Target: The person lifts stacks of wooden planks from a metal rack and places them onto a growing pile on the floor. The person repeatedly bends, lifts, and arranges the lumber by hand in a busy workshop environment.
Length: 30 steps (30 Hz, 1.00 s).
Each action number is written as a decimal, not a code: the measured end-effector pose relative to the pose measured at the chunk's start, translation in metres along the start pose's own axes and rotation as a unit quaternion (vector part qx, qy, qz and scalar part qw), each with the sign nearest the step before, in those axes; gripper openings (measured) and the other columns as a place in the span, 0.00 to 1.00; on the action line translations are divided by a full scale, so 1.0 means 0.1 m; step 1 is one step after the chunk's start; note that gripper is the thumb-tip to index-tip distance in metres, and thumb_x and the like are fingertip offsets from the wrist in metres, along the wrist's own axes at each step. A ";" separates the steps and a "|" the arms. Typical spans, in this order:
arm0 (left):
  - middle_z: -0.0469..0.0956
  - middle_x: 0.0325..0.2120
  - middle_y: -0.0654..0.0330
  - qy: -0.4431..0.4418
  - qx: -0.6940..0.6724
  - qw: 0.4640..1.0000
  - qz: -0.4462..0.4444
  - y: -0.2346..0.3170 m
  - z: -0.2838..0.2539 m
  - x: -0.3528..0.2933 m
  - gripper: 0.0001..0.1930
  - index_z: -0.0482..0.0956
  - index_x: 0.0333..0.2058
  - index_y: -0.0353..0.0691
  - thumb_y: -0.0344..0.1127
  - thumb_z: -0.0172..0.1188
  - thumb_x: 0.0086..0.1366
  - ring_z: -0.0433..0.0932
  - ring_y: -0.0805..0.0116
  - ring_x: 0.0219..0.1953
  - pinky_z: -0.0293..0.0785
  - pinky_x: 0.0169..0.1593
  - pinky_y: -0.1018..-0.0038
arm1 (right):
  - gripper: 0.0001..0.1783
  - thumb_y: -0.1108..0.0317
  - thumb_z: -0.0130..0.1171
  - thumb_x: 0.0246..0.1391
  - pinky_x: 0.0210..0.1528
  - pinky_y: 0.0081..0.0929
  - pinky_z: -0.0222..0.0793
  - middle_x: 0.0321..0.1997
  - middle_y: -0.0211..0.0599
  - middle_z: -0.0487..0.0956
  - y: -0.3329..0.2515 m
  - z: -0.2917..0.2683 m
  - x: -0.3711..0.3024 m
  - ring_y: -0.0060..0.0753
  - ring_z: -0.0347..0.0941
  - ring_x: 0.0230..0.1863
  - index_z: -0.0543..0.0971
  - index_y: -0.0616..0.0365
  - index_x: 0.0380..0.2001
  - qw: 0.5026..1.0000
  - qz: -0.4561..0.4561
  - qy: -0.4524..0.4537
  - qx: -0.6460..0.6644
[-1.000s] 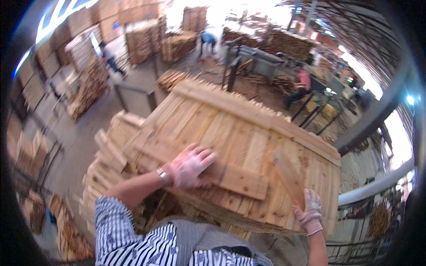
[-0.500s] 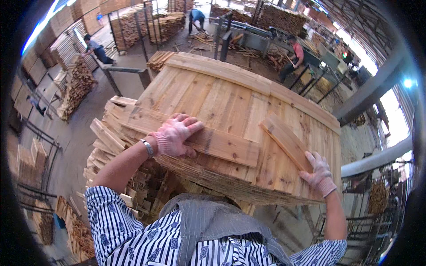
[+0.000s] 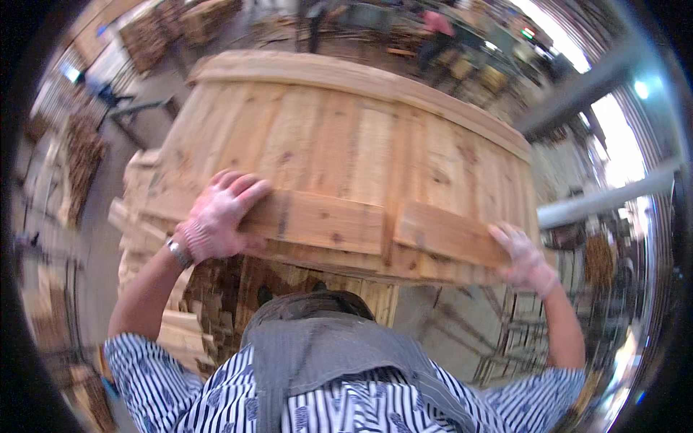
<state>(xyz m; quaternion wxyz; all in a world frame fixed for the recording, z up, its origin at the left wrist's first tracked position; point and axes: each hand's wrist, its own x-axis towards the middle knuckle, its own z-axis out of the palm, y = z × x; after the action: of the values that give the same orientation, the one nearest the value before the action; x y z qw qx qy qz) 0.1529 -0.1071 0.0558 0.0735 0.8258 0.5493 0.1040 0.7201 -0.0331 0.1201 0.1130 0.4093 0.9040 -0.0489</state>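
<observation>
A stack of pale wooden planks [image 3: 325, 137] lies side by side in front of me. Along its near edge, a crosswise board [image 3: 332, 220] sits under my left hand [image 3: 220, 216], which wears a thin pinkish-white glove; its fingers reach over the board's far edge and the thumb is by the near edge. A shorter board [image 3: 447, 234] lies just right of it, separated by a narrow gap and slightly slanted. My gloved right hand [image 3: 525, 258] grips that board's right end. Another crosswise strip [image 3: 375, 81] runs along the far edge.
Loose wood pieces [image 3: 148, 224] pile up left of the stack. A thick grey pipe [image 3: 613, 193] slants on the right. Beyond the stack, a person in a red top [image 3: 435, 29] stands near machinery; another person [image 3: 105, 90] is at the far left.
The shorter board has swung from a steep diagonal to nearly in line with the left board, its right end moving with my right hand. The view has shifted, and my left hand stays on its board.
</observation>
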 end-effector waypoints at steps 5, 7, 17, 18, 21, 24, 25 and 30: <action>0.75 0.56 0.52 0.019 0.004 0.999 0.026 0.07 -0.07 0.08 0.42 0.74 0.56 0.42 0.54 0.77 0.43 0.70 0.51 0.62 0.61 0.69 0.56 | 0.47 0.65 0.73 0.39 0.64 0.49 0.66 0.60 0.54 0.70 -0.12 0.24 0.13 0.63 0.67 0.61 0.65 0.55 0.65 0.999 -0.052 -0.003 0.002; 0.75 0.57 0.52 0.025 -0.003 0.999 0.030 0.05 -0.10 0.04 0.43 0.75 0.56 0.41 0.56 0.77 0.43 0.70 0.50 0.63 0.62 0.68 0.56 | 0.46 0.61 0.75 0.34 0.62 0.50 0.67 0.59 0.54 0.70 -0.07 0.26 0.03 0.64 0.67 0.60 0.67 0.54 0.60 0.998 -0.061 -0.011 -0.004; 0.77 0.51 0.52 0.329 -0.199 0.923 0.001 0.13 0.19 -0.27 0.33 0.74 0.56 0.41 0.50 0.71 0.54 0.73 0.49 0.58 0.66 0.65 0.53 | 0.19 0.67 0.62 0.58 0.46 0.25 0.75 0.44 0.35 0.81 -2.42 -0.40 1.02 0.27 0.77 0.43 0.80 0.64 0.52 0.862 -0.147 -0.163 0.457; 0.77 0.51 0.52 0.369 -0.220 0.903 0.006 0.19 0.26 -0.39 0.30 0.75 0.55 0.42 0.47 0.70 0.56 0.73 0.49 0.58 0.67 0.65 0.52 | 0.24 0.64 0.67 0.53 0.58 0.29 0.72 0.51 0.44 0.81 -2.35 0.14 1.22 0.37 0.77 0.53 0.80 0.61 0.52 0.854 -0.159 -0.231 0.439; 0.78 0.50 0.53 0.462 -0.273 0.844 0.018 0.31 0.42 -0.97 0.25 0.76 0.55 0.43 0.42 0.68 0.61 0.75 0.50 0.57 0.65 0.67 0.53 | 0.22 0.65 0.56 0.65 0.63 0.34 0.69 0.59 0.48 0.79 -2.72 1.38 1.57 0.41 0.75 0.60 0.75 0.61 0.59 0.867 -0.152 -0.232 0.413; 0.79 0.50 0.53 0.469 -0.306 0.810 -0.177 0.20 0.92 -1.90 0.21 0.78 0.55 0.42 0.42 0.65 0.65 0.78 0.52 0.54 0.69 0.65 0.54 | 0.23 0.59 0.56 0.67 0.63 0.34 0.68 0.58 0.48 0.80 -3.50 1.91 2.11 0.44 0.75 0.60 0.74 0.60 0.60 0.875 -0.097 -0.335 0.337; 0.79 0.50 0.53 0.460 -0.334 0.772 -0.285 0.11 1.11 -2.26 0.22 0.78 0.55 0.42 0.43 0.66 0.65 0.77 0.52 0.55 0.71 0.63 0.58 | 0.26 0.54 0.56 0.67 0.63 0.34 0.68 0.57 0.50 0.80 -3.69 2.22 2.20 0.47 0.75 0.60 0.75 0.60 0.60 0.857 -0.138 -0.298 0.396; 0.75 0.58 0.50 0.491 -0.423 0.240 -0.723 -0.26 2.94 -4.11 0.33 0.69 0.63 0.39 0.54 0.63 0.68 0.75 0.57 0.57 0.69 0.63 0.66 | 0.29 0.49 0.55 0.67 0.63 0.32 0.68 0.57 0.45 0.81 -5.28 2.58 2.90 0.40 0.75 0.61 0.74 0.59 0.61 0.842 -0.211 -0.410 0.279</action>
<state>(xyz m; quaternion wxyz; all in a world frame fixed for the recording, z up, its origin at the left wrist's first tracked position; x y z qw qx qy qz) 0.0498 -0.4782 -0.2726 0.1729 -0.2812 0.7207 0.6095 0.1807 -0.2168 -0.2034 0.3413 0.1651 0.7877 -0.4856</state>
